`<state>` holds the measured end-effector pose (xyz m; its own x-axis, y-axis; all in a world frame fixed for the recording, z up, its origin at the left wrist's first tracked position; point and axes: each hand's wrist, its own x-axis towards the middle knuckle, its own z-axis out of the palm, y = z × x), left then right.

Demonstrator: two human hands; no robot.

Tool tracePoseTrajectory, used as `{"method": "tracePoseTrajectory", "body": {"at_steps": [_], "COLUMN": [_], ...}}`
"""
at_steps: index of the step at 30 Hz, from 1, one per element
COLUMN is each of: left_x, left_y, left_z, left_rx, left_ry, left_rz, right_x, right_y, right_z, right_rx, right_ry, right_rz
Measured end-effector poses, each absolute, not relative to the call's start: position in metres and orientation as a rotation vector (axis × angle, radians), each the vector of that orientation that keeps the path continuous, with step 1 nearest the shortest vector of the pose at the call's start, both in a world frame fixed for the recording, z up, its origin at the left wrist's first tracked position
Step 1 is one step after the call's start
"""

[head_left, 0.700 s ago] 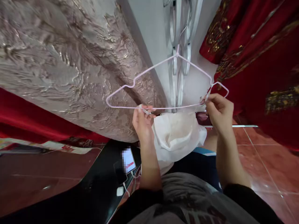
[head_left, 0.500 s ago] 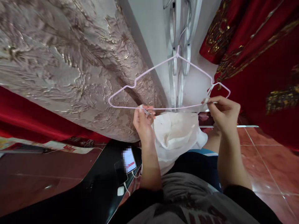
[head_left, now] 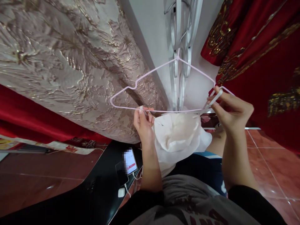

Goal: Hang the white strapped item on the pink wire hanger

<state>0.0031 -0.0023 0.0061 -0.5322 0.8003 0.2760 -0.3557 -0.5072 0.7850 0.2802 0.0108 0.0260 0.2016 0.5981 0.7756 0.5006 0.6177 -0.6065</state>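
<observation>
1. Right grip: we are pinching a white strap (head_left: 216, 97) between thumb and fingers of the right hand (head_left: 235, 114), beside the hanger's right end.
2. Left grip: we are clasping the bottom bar of the pink hanger (head_left: 178, 58) in the left hand (head_left: 144, 126).
3. Location: the hanger is spanning the space before us; the white garment (head_left: 180, 131) is bunching just below its bar, between our forearms.
4. Risk: the strap could be slipping free if our right pinch is loosening, or snagging at the notch if it is twisting. The hanger could be tilting if the left grip is easing. Whether the strap is encircling the bar, we cannot tell.
5. Near count: we are seeing two hands, one hanger and one garment. Two phones (head_left: 131, 162) and one white block (head_left: 121, 192) are lying on one black bench (head_left: 98, 184).
6. Far count: one pale textured fabric (head_left: 70, 62) is hanging at left; red fabric (head_left: 260, 87) is hanging at right, its pieces defying a count.
</observation>
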Motion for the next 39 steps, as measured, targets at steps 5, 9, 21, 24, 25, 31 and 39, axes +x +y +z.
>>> {"method": "tracePoseTrajectory", "body": {"at_steps": [5,9,21,24,25,31,39], "left_x": [0.003,0.002,0.007,-0.018,-0.029,-0.075,-0.063], "left_y": [-0.001,0.0,-0.013,-0.008,-0.006,0.002,0.022], "left_z": [0.003,0.0,-0.006,-0.015,-0.017,-0.004,0.071], "left_rx": [0.823,0.815,0.896,0.933,0.927,1.044,1.578], "left_ry": [0.882,0.842,0.935,1.108,1.179,1.262,1.16], "left_rz": [2.04,2.011,1.872,2.095,2.21,2.44,1.727], "right_x": [0.305,0.322,0.241,0.245,0.247,0.254,0.247], "right_y": [0.029,0.031,-0.008,-0.004,-0.003,-0.001,-0.004], "right_z": [0.03,0.029,0.022,0.017,0.016,0.017,0.011], "right_rx": [-0.826,-0.755,-1.077,-1.086,-1.086,-1.072,-1.075], "right_ry": [-1.057,-0.785,-1.544,-1.456,-1.431,-1.383,-1.381], "right_rz": [-0.001,-0.132,0.376,0.32,0.299,0.283,0.422]}}
